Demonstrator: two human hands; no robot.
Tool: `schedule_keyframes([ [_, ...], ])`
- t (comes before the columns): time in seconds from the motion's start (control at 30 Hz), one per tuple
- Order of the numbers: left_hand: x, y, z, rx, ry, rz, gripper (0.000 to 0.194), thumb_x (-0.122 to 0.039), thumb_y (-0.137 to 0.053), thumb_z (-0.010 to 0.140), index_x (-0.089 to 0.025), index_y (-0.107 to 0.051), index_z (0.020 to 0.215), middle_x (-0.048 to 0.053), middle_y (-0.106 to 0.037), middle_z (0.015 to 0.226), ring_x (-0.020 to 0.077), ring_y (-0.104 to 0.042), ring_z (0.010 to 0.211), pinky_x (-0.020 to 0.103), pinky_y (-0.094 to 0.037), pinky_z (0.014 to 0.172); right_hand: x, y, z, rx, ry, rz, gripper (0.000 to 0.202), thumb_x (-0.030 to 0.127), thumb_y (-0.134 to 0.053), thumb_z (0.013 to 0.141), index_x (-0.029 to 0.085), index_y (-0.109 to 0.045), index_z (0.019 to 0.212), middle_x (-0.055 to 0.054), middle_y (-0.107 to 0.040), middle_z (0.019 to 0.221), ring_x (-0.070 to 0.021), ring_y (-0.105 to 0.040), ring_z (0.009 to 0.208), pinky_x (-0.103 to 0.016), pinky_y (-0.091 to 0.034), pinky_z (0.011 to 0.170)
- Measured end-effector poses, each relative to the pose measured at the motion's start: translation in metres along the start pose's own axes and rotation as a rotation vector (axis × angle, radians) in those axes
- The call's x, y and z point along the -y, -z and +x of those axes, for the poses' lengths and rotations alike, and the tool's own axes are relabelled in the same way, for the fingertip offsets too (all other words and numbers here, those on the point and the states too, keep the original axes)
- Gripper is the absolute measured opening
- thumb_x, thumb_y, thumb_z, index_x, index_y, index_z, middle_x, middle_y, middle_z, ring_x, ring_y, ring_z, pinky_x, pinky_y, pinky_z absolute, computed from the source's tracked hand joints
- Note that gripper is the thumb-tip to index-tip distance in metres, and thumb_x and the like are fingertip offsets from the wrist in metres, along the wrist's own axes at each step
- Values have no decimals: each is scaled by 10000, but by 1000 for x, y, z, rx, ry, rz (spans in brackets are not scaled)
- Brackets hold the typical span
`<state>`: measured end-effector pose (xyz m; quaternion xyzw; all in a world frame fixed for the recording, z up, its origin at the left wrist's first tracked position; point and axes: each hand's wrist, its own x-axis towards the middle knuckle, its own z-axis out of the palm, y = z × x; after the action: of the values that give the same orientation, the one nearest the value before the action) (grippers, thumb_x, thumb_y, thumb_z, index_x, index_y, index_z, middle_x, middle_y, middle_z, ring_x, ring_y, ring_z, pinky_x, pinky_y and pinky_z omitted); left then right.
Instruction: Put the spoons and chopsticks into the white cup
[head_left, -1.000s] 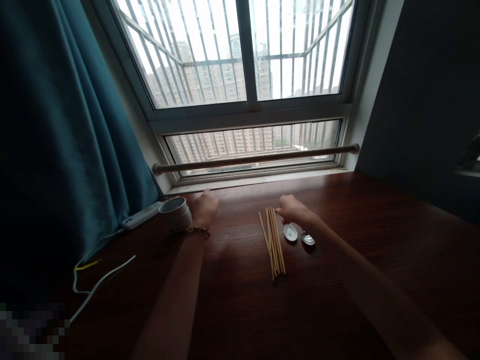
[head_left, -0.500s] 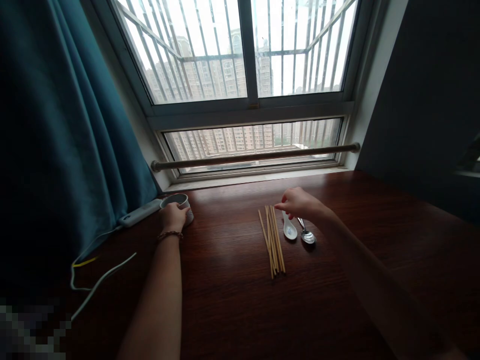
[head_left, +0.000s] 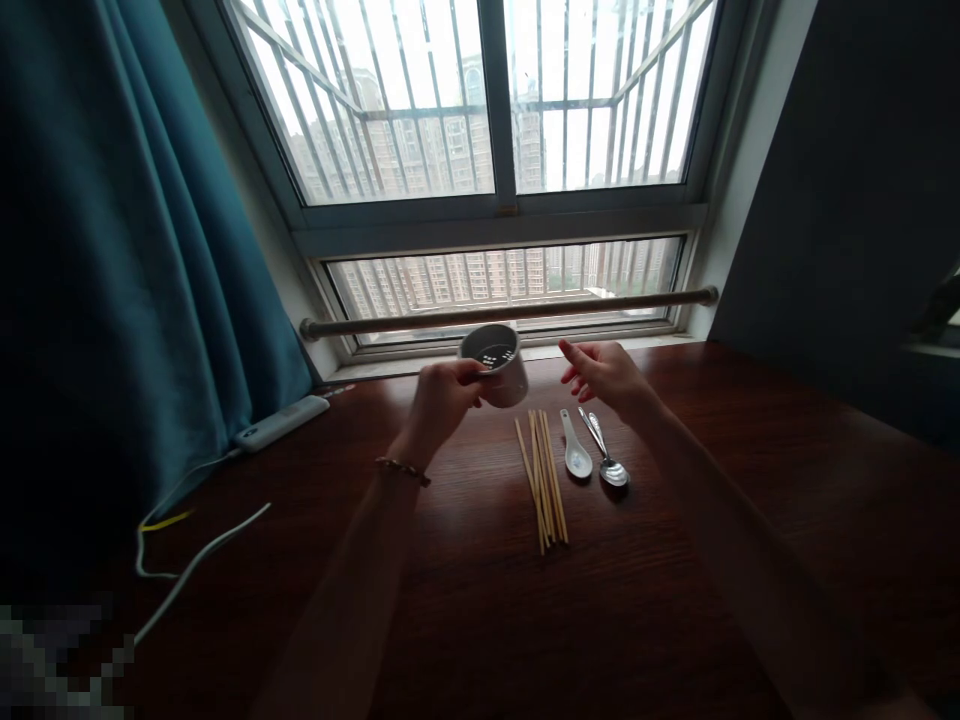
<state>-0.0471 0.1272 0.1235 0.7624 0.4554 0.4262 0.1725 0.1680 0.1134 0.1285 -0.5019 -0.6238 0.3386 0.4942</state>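
The two hands were apart from each other over the far part of a dark reddish-brown table (head_left: 480, 620). The left hand (head_left: 444, 400) was clamped on the near left side of a grey cup (head_left: 505, 388), its thumb at the rim; the cup was held above the table, tilted so that its mouth partly faced the viewer, with small bright patches visible inside. The right hand (head_left: 609, 380) hovered to the right of the cup, well clear of it, the thumb standing away from loosely curled fingers. Nearer than the cup, a group of wooden chopsticks (head_left: 547, 480) lay side by side on the table, the leftmost slanting toward the others at the near end. Just to their right lay a white spoon (head_left: 577, 460), its bowl toward the near side, and beside it a pair of metal spoons (head_left: 615, 473) with bowls overlapping and handles pointing far. At the far left, a white power strip (head_left: 283, 422) lay beside a blue curtain (head_left: 202, 250), with a pale cable (head_left: 204, 556) nearer. Beyond the table, a horizontal rail (head_left: 390, 325) crossed the window (head_left: 504, 150)
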Motion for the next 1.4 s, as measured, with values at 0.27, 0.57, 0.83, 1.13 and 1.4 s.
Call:
schedule_keyframes([
  [0.27, -29, -63, -20, 165, -140, 40, 222, -320, -572, 746, -172, -661, 886, 1, -622, 644, 93, -542, 576, 189, -413, 563, -3, 28, 2, 42, -12, -379, 174, 185, -543, 780, 77, -633, 680, -18, -514, 466, -79, -452, 365, -140, -337, 328],
  [0.57, -18, -58, -18, 215, -204, 343, 779, -281, -628, 711, -248, -203, 1364, 73, -575, 1019, 130, -547, 713, 240, -428, 678, -37, 95, 25, -239, -266, -769, 159, 130, -514, 697, 81, -631, 601, -67, -556, 510, -121, -523, 449, -176, -358, 416],
  [0.83, -9, -55, -31, 932, 68, 543, 544, -424, -653, 610, -209, -572, 1103, 65, -641, 868, 186, -566, 700, 232, -376, 552, -100, 132, 45, -215, -482, -737, 126, 137, -571, 697, 39, -649, 701, -125, -582, 598, -146, -553, 521, -191, -404, 480],
  [1.13, -9, -59, -28, 731, -209, 451, 102, -130, -473, 691, -148, -553, 630, 32, -568, 645, 103, -452, 544, 205, -315, 492, -113, 130, 48, -105, -546, -677, 127, 113, -569, 716, 19, -628, 778, -128, -591, 638, -132, -535, 479, -183, -394, 440],
  [1.4, -12, -59, -25, 670, -212, 434, 148, -101, -434, 672, -142, -548, 588, 32, -561, 618, 96, -436, 524, 208, -322, 501, -117, 131, 48, -104, -540, -684, 170, 141, -586, 727, 22, -632, 839, -117, -587, 629, -122, -536, 484, -173, -398, 444],
])
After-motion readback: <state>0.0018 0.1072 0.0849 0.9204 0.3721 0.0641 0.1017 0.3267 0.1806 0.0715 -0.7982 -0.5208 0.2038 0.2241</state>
